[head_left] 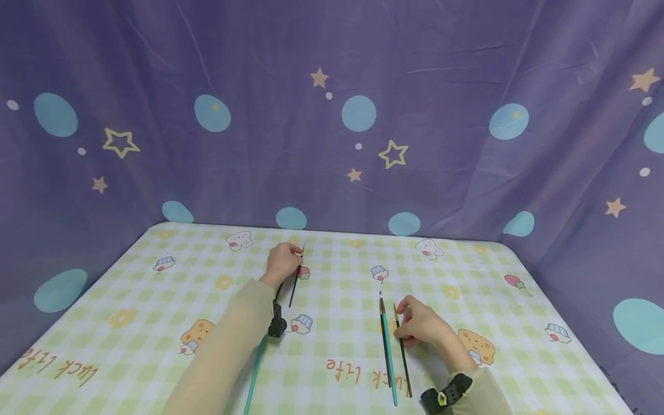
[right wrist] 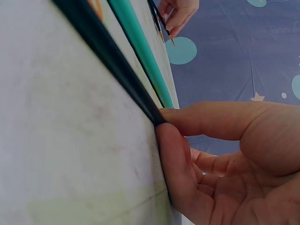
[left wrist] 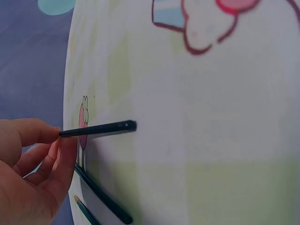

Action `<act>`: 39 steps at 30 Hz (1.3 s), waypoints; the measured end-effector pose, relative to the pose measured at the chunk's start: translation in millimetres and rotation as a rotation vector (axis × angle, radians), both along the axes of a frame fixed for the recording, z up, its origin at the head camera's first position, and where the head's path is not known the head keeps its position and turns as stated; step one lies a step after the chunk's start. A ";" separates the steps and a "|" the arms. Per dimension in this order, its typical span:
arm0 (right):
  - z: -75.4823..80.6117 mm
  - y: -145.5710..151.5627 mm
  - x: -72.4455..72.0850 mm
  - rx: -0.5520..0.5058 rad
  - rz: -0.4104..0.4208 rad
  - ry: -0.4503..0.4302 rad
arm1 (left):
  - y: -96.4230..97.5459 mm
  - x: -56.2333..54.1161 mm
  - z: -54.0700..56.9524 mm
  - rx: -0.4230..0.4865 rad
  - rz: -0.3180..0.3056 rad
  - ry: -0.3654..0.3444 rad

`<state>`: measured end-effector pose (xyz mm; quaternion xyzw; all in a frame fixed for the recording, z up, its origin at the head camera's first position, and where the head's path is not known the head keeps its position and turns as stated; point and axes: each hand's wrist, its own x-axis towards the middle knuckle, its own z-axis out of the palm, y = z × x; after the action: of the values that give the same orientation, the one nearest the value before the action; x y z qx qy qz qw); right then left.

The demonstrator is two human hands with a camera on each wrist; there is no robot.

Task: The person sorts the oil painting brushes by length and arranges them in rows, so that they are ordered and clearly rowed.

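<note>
My left hand is over the far middle of the table, pinching a thin dark paintbrush between thumb and fingers. In the left wrist view that paintbrush has its handle end pointing away from the hand. Beneath it lie another dark paintbrush and a teal one, both partly hidden by my left arm in the head view. On the right, my right hand pinches a dark paintbrush near its bristle end. Close beside it lie a teal paintbrush and a dark one.
A green-and-white checked cloth with cartoon prints covers the table. Behind it hangs a purple curtain with stars and blue ovals. Both wrists wear black straps, one showing on the right wrist.
</note>
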<state>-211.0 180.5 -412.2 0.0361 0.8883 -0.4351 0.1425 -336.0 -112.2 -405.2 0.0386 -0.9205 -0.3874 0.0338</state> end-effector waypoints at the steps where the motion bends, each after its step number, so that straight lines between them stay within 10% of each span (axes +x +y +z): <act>1: 0.2 -0.1 0.1 0.001 0.000 -0.003 | 0.6 0.4 0.1 -0.009 0.004 0.006; 39: -1.0 0.8 -1.3 0.012 0.004 -0.011 | 9.0 -1.1 -5.9 -0.163 0.107 0.018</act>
<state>-212.3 181.3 -413.2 0.0375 0.8902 -0.4291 0.1483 -337.2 -103.2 -411.0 0.0814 -0.9452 -0.3092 0.0660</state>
